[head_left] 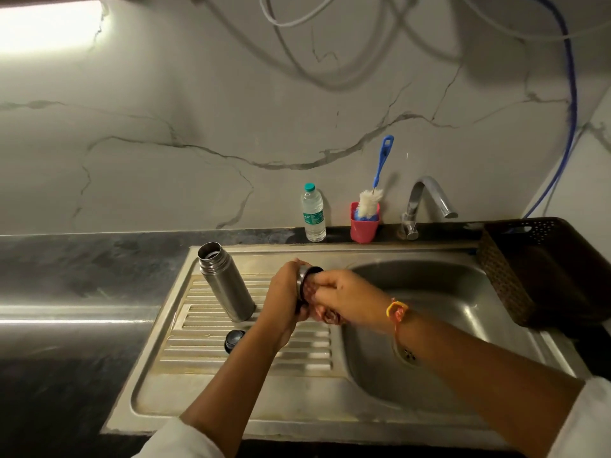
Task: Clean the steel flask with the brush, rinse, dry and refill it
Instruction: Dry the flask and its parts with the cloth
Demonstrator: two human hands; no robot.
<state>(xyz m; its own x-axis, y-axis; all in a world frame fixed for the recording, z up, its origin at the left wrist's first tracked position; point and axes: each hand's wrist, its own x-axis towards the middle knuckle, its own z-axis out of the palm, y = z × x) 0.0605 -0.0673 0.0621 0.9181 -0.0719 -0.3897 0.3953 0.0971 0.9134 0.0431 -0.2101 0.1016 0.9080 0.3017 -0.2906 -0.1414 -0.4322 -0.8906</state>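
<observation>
We see the left hand (287, 297) gripping the flask cup (305, 283), right hand (344, 297) fingers inside it. Open steel flask (224, 280) upright on the drainboard (248, 352), stopper (233, 339) beside it.

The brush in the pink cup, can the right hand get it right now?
Probably not straight away. The right hand has its fingers inside the flask cup that the left hand holds. Nothing blocks the way to the brush in its pink cup; the hand only needs freeing.
</observation>
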